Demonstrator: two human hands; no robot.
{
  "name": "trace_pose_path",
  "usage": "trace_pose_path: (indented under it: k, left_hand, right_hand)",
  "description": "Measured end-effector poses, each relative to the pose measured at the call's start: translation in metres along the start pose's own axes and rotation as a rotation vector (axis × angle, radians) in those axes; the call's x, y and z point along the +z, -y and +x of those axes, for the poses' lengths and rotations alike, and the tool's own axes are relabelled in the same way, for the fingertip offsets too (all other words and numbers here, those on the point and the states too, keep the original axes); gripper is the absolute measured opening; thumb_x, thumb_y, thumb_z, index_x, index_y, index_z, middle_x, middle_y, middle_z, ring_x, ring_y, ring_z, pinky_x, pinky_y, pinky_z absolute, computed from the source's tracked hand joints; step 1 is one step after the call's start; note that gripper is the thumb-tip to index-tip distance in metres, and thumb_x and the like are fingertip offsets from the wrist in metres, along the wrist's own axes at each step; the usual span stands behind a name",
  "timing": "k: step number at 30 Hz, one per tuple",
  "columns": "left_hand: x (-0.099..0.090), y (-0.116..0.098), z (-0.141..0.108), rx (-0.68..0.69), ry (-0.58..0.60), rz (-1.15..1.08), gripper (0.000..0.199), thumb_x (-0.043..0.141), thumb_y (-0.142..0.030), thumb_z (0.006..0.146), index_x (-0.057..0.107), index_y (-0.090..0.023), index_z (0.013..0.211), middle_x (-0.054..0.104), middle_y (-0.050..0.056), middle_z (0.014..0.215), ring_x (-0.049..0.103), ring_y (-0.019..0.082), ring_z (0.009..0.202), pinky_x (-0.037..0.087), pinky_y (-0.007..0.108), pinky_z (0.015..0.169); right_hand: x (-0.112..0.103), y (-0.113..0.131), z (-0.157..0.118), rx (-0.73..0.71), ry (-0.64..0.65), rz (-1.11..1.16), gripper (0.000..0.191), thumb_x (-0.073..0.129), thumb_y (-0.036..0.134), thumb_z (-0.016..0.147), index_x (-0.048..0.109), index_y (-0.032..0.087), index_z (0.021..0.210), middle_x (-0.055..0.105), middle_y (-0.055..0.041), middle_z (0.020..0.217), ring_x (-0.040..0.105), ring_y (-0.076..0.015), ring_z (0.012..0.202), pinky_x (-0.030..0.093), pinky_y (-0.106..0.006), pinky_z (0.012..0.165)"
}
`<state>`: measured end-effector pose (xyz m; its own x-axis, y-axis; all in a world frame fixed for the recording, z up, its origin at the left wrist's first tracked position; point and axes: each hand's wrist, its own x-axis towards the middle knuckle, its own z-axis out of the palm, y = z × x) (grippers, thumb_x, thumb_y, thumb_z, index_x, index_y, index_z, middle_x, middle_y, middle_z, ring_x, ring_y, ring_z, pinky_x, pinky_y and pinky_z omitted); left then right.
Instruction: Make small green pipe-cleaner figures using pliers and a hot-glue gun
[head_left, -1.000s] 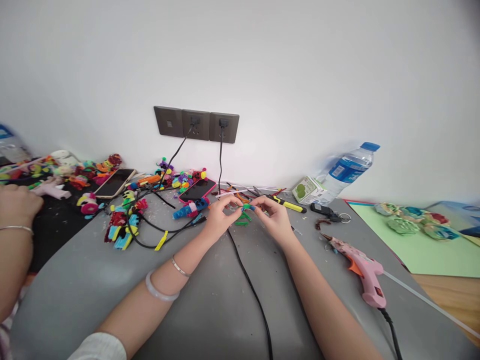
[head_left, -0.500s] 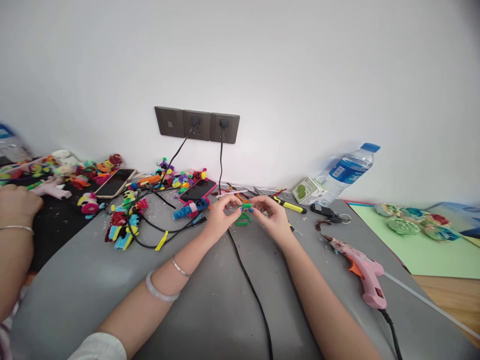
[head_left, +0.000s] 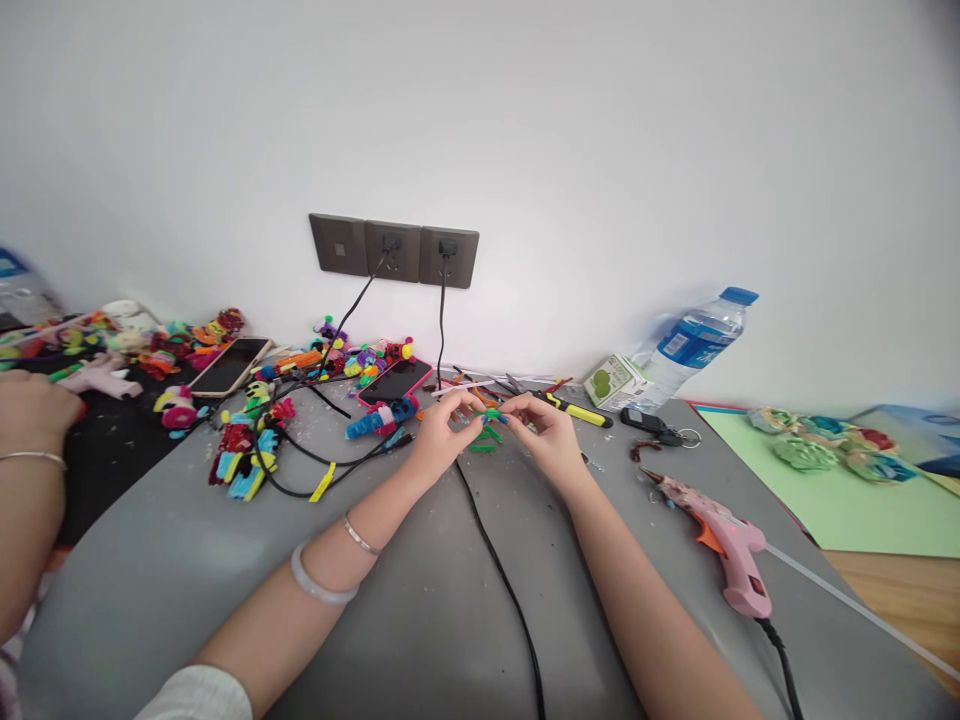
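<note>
My left hand (head_left: pixel 448 432) and my right hand (head_left: pixel 541 430) meet near the middle of the grey table, each pinching an end of a small green fuzzy piece (head_left: pixel 491 414). Just below it on the table lie more green pieces (head_left: pixel 486 440). A blue fuzzy roll (head_left: pixel 382 417) rests to the left of my left hand. Behind my right hand is a yellow and black cutter (head_left: pixel 581 410), beside scissors (head_left: pixel 517 384) partly hidden by the fingers. The exact shape of the held piece is too small to tell.
Colourful fuzzy figures (head_left: pixel 251 440), cables and two phones (head_left: pixel 397 382) lie at left. A pink glue gun (head_left: pixel 724 545), keys (head_left: pixel 652 427), a leaning bottle (head_left: pixel 694 345) and a small box (head_left: pixel 613 382) are at right. Another person's hand (head_left: pixel 37 410) is at far left.
The green piece between my fingertips has turned slightly and shows less of its length. Both my hands have stayed in nearly the same place.
</note>
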<state>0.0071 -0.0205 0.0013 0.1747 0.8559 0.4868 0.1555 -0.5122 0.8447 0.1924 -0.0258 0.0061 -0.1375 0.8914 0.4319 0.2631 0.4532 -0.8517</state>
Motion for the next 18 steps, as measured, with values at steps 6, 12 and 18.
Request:
trace_pose_path:
  k: [6,12,18]
  left_hand:
    - [-0.0003,0.0012,0.0001,-0.005,-0.008,0.012,0.008,0.060,-0.016,0.079,0.064,-0.018,0.086,0.067,0.004,0.088,0.060,0.016,0.082,0.041,0.026,0.068]
    - [-0.0003,0.0010,0.0001,-0.008,-0.012,-0.017,0.008,0.060,-0.015,0.077,0.064,-0.017,0.084,0.068,0.003,0.086,0.060,0.016,0.080,0.042,0.026,0.069]
    - [0.0002,0.0008,0.0000,-0.001,-0.021,-0.023,0.008,0.060,-0.014,0.076,0.064,-0.018,0.083,0.068,0.003,0.084,0.059,0.015,0.077,0.043,0.026,0.069]
  right_hand:
    - [0.0001,-0.0014,-0.0004,-0.003,-0.007,-0.012,0.011,0.065,0.030,0.084,0.068,0.021,0.089,0.068,-0.0036,0.085,0.057,-0.0186,0.078,0.042,-0.032,0.072]
    - [-0.0001,0.0000,-0.0007,0.011,-0.008,-0.013,0.011,0.066,0.030,0.083,0.069,0.021,0.088,0.069,-0.0037,0.085,0.059,-0.0188,0.078,0.043,-0.032,0.073]
    - [0.0003,0.0008,-0.0006,0.013,-0.010,-0.006,0.011,0.066,0.029,0.082,0.069,0.021,0.087,0.070,-0.0038,0.085,0.059,-0.0188,0.078,0.044,-0.033,0.073]
